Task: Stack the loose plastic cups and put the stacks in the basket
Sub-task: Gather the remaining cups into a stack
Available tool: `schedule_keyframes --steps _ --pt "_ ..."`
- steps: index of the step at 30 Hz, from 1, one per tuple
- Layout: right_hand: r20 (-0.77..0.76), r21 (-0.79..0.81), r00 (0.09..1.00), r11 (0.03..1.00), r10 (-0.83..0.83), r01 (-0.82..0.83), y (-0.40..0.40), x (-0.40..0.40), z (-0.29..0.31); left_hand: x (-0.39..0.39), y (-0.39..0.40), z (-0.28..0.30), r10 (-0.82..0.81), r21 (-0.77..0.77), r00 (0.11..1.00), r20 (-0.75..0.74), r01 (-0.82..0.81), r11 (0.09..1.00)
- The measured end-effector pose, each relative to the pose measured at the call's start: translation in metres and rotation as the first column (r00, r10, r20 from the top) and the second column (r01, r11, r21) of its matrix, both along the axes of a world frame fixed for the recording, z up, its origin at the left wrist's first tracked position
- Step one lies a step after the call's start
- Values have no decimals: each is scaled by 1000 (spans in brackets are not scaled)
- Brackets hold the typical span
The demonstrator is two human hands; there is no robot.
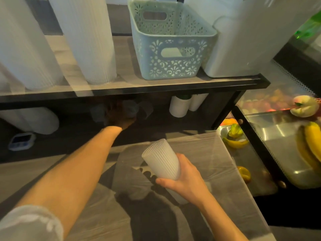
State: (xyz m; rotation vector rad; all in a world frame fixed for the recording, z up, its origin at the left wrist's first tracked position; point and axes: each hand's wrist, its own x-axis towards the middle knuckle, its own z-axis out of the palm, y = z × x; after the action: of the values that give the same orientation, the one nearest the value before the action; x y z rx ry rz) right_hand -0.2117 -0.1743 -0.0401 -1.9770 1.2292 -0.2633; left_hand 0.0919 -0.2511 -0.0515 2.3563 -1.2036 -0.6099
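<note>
Reaching under the dark shelf (156, 88), the left hand (119, 117) is stretched into the shadowed space beneath it, far and left of centre, where a few loose cups (129, 110) can be faintly made out. The hand is dim and blurred there, so whether it is spread or closed on a cup cannot be told. The arm is extended long and low, apparently because the cups sit deep under the overhang.

A ribbed white cup (162, 160), perhaps already a short stack, is held by the right hand (184, 180) near the middle of the scene, above the plastic-covered counter (225, 171). The fingers are wrapped round its lower part and the thumb is laid across the near side, so the grip is closed. The cup is tilted with one end turned up and to the left, toward the reaching arm; which end that is cannot be told. It is judged to be kept there so that the next cup can be joined to it without a second reach.

The green basket (173, 66) stands on top of the shelf, far and slightly right, between tall sleeves of cups (92, 40) on the left and a white container (243, 40) on the right. No stacks are seen in it, though its floor is partly hidden. Bananas (311, 145) lie at the right, well apart from the work.
</note>
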Motion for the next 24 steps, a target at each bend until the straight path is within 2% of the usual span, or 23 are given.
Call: schedule_keyframes --steps 2,5,8,13,19,22,24 --pt "10 10 1000 1000 -13 12 -3 0 -4 -1 -5 -8 18 -12 997 -73 -19 1000" --pt "13 9 1000 1000 -27 27 -5 1 -9 4 -11 -28 67 -84 997 -28 -69 994" --pt "3 18 999 999 -51 51 -6 0 -12 -1 -9 -22 54 -130 996 -69 -62 990" --pt "2 44 998 997 -64 64 -7 0 -8 -11 12 7 79 -201 996 30 -71 977" --pt "8 53 999 997 -52 51 -4 0 -1 -16 80 33 34 -354 994 -107 -70 932" --pt "2 46 1000 998 -31 31 2 5 3 -28 116 37 74 -336 973 -219 -147 930" --pt "1 43 1000 999 -17 17 8 10 7 -38 139 34 13 -396 955 -297 -136 908"
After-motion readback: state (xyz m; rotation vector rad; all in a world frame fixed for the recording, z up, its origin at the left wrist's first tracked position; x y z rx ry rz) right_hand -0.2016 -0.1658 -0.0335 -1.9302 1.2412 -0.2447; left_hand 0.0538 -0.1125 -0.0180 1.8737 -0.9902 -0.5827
